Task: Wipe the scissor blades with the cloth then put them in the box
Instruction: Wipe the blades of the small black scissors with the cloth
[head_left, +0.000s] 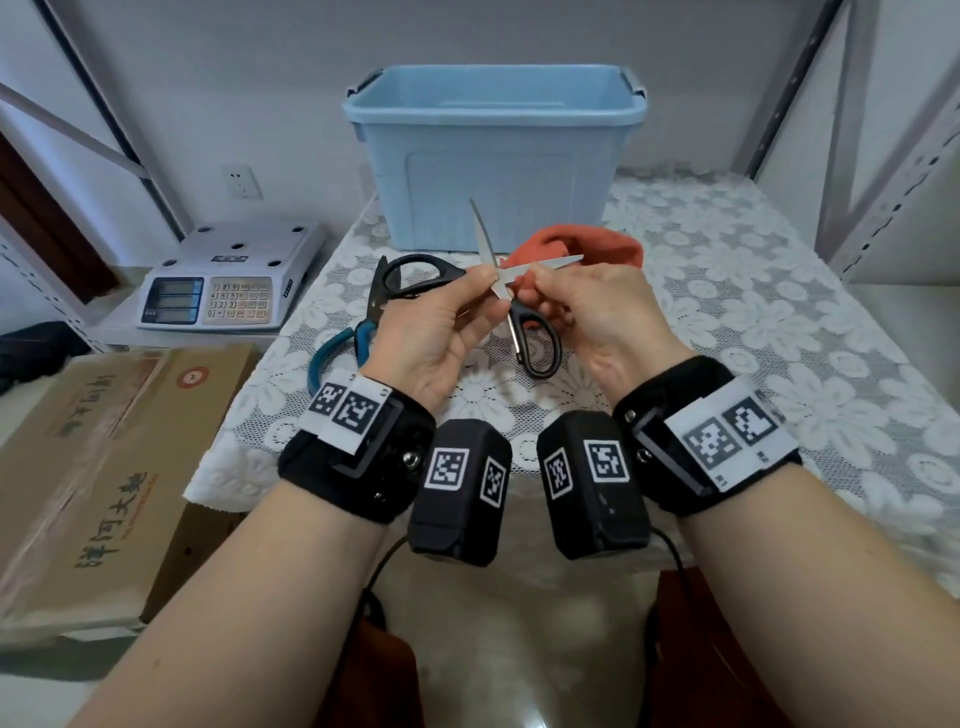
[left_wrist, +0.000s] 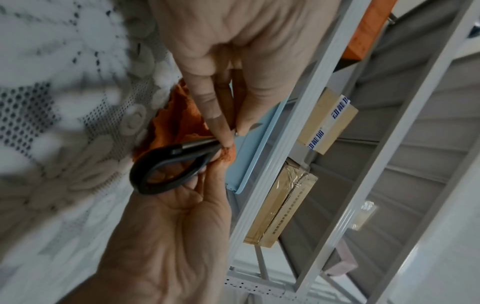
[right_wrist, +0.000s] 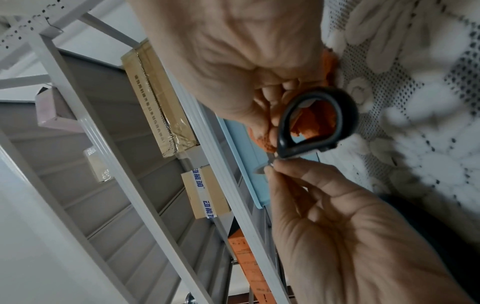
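Observation:
Black-handled scissors are held above the table with the blades spread in a wide V. My left hand grips them at the pivot, and one handle loop sticks out to its left. My right hand pinches them from the other side, with the second loop hanging between my palms. The upper blade points at the light blue box, which stands open at the back. The orange cloth lies bunched just behind my right hand. Whether a fold of it is in my fingers is hidden.
A teal-handled cutting tool lies on the lace tablecloth by my left wrist. A weighing scale and a cardboard carton sit left of the table. Metal shelving stands to the right.

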